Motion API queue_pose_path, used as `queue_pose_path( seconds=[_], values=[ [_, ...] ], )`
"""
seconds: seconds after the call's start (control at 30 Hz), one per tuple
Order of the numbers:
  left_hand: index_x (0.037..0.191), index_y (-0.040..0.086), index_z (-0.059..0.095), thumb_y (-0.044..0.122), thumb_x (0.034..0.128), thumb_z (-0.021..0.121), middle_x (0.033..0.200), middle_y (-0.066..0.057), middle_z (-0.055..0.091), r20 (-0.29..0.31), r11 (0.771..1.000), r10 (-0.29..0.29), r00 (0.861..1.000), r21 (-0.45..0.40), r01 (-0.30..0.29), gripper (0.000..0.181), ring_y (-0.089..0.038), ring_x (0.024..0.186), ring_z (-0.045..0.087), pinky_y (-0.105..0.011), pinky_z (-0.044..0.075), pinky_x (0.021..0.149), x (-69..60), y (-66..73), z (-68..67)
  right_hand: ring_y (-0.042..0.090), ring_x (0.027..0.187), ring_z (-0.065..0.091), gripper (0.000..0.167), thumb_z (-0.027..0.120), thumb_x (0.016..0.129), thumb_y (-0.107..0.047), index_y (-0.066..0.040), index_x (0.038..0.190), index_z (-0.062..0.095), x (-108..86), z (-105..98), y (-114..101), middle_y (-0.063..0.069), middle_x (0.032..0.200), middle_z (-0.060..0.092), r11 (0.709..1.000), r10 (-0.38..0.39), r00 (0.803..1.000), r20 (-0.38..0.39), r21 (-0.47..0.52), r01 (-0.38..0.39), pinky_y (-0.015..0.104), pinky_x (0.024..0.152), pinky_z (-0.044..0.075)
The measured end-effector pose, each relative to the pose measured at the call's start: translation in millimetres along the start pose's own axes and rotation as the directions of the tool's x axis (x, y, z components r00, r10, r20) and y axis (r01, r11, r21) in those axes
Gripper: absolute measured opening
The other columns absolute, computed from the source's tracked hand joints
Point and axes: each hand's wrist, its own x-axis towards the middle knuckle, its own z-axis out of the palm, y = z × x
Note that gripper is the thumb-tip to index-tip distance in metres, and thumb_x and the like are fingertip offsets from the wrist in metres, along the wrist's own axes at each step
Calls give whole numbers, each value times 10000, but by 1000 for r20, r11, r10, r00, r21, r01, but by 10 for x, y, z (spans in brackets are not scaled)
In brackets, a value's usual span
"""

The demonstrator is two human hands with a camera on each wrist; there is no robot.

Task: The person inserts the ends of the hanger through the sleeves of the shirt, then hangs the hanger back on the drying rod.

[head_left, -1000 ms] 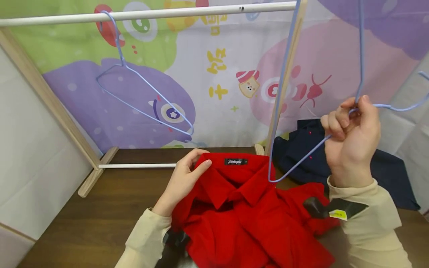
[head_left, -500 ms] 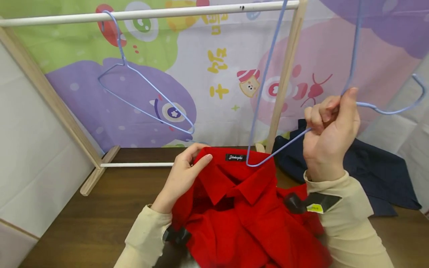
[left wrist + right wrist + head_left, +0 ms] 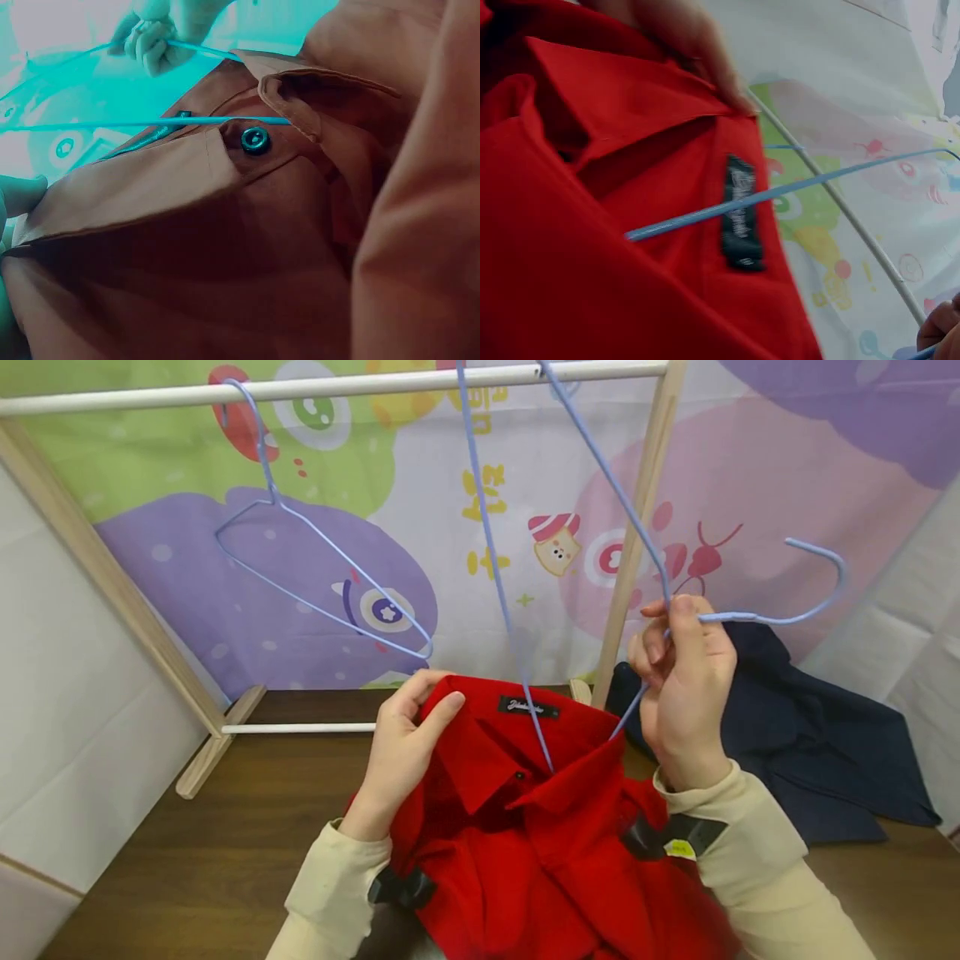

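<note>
A red collared shirt (image 3: 517,877) with a black neck label lies in front of me, its collar raised. My left hand (image 3: 405,743) pinches the collar's left side, thumb over the front. In my right hand (image 3: 686,685) is a light blue wire hanger (image 3: 487,518), gripped near the base of its hook, which points right. One end of the hanger dips into the neck opening, so its tip is hidden behind the collar. In the left wrist view the hanger bar (image 3: 202,120) enters beside a dark button (image 3: 256,140). The right wrist view shows it crossing the label (image 3: 740,214).
A white rail (image 3: 337,389) on wooden posts spans the back. Another blue hanger (image 3: 273,497) hangs from its left part. Dark navy clothing (image 3: 810,743) lies on the brown table (image 3: 135,893) at the right. A cartoon-print cloth (image 3: 495,635) hangs behind.
My right hand has moved left and slightly down with the hanger, whose lower end has gone from outside the collar into the neck opening. My left hand keeps its hold on the collar.
</note>
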Motion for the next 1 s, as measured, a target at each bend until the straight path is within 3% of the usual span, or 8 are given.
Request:
queue_pose_path(
  seconds=[0.3,0.4,0.5,0.67,0.87,1.0],
  values=[
    [1000,-30,597,31,863,587,800,41,638,-33,1000,27,999,-2,-27,151,-95,670,582,-230,478,604,-47,122,-37,131,449,292,151,491,920,-42,36,928,621,-138,-20,99,61,587,475,997,27,987,161,-79,-14,203,402,199],
    [1005,-40,590,26,865,580,803,36,636,-35,1000,21,999,-15,-22,155,-93,658,585,-230,484,591,-59,143,-46,135,485,362,198,460,921,-10,13,1016,632,-160,-36,106,67,647,526,993,34,980,196,-113,-12,192,416,280],
    [1006,-46,587,21,867,575,804,36,631,-33,1000,16,999,-21,-17,154,-91,659,582,-228,484,592,-68,153,-52,160,576,479,288,412,918,14,-14,1133,602,-171,-55,97,86,776,581,990,53,969,243,-141,-19,210,525,400],
    [1000,-39,592,22,864,580,803,45,627,-26,1000,25,999,5,-25,149,-83,671,568,-217,471,606,-69,159,-55,207,755,591,365,368,919,10,-23,1257,502,-164,-79,52,124,973,597,988,128,938,321,-126,-92,291,730,473],
    [990,-8,607,49,870,585,802,8,625,-41,998,27,999,56,-25,135,-96,652,565,-227,469,587,-74,161,-45,249,872,637,449,308,919,50,-7,1362,350,-140,-40,-1,160,1124,583,978,203,897,394,-41,-203,368,804,511],
    [995,22,615,77,872,592,811,-57,628,-62,996,11,998,89,-5,136,-103,640,570,-234,472,571,-73,148,-44,299,997,608,502,253,917,79,-36,1404,298,-112,14,-45,154,1241,539,971,228,859,459,-44,-234,433,828,492]
  ],
)
